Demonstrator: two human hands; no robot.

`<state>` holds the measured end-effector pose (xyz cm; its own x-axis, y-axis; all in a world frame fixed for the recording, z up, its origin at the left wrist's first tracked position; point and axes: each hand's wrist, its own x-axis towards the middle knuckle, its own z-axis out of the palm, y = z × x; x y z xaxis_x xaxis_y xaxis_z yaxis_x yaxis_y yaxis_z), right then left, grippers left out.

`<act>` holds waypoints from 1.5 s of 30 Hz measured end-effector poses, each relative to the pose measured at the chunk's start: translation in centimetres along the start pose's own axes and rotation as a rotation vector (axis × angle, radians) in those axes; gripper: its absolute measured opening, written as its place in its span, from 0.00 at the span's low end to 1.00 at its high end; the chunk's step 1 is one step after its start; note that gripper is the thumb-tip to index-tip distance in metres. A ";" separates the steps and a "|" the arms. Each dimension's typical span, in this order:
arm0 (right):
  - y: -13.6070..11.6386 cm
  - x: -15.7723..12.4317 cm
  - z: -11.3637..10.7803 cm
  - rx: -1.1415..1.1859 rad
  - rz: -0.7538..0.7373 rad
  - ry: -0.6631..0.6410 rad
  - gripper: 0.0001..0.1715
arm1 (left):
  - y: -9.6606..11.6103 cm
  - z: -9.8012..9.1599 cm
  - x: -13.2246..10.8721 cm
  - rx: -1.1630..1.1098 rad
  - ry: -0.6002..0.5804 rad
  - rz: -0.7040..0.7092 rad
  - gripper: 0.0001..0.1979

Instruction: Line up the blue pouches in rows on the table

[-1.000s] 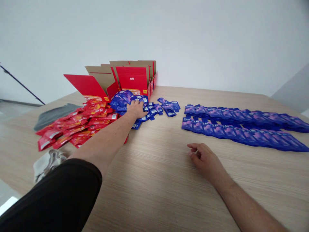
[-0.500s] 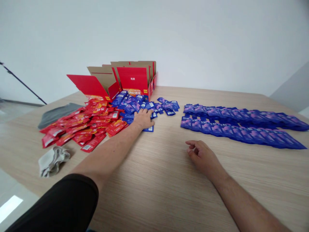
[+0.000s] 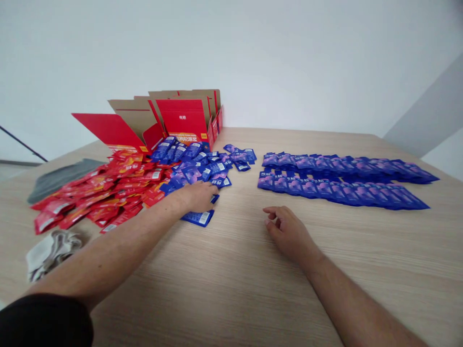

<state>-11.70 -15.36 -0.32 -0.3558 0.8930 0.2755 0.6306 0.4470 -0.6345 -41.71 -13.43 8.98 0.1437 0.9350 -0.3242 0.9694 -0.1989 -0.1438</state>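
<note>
- Left hand [image 3: 197,196] is down on the loose blue sachets [image 3: 191,173] at 11 o'clock, fingers curled over them, can't tell if it's gripping any
- Right hand [image 3: 287,232] sits half-curled and empty on the wood table [image 3: 231,284], around 1 o'clock
- Neat rows of purple-blue sachets [image 3: 343,188] at 2 o'clock, red sachets [image 3: 108,193] at 10, open red carton [image 3: 177,118] at 11

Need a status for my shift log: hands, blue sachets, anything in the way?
Left hand down on the loose blue sachets, grip unclear. Right hand empty, resting on the wooden table. Red sachets heaped just left of the blue ones.
</note>
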 end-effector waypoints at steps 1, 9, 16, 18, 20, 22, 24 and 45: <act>-0.1 0.0 0.0 0.000 0.000 0.001 0.19 | 0.2 -0.9 -0.3 0.028 -0.044 0.004 0.27; -0.9 -0.2 -0.1 -0.009 0.057 -0.042 0.20 | 2.2 -6.9 9.1 0.075 0.361 -0.030 0.26; -1.4 -0.2 -0.3 0.029 0.114 -0.088 0.21 | 3.1 -6.5 23.1 -0.026 0.349 0.059 0.30; -1.4 -0.2 -0.3 0.043 0.123 -0.099 0.21 | 3.3 -6.0 25.3 -0.043 0.328 0.067 0.30; -1.5 -0.2 -0.2 0.052 0.120 -0.101 0.22 | 3.4 -5.5 26.9 -0.058 0.297 0.063 0.31; -1.5 -0.2 -0.2 0.056 0.117 -0.095 0.22 | 3.3 -4.9 28.0 -0.073 0.263 0.044 0.31; -1.4 -0.2 -0.1 0.061 0.116 -0.097 0.22 | 3.1 -4.5 28.6 -0.084 0.234 0.029 0.31; -1.3 0.2 -0.3 -0.007 0.064 -0.063 0.20 | 4.5 -0.4 16.3 -0.131 0.204 0.107 0.31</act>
<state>-12.37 -15.75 0.77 -0.3567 0.9151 0.1883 0.6585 0.3892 -0.6441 -34.95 1.04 3.38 0.2708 0.9532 -0.1341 0.9622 -0.2723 0.0076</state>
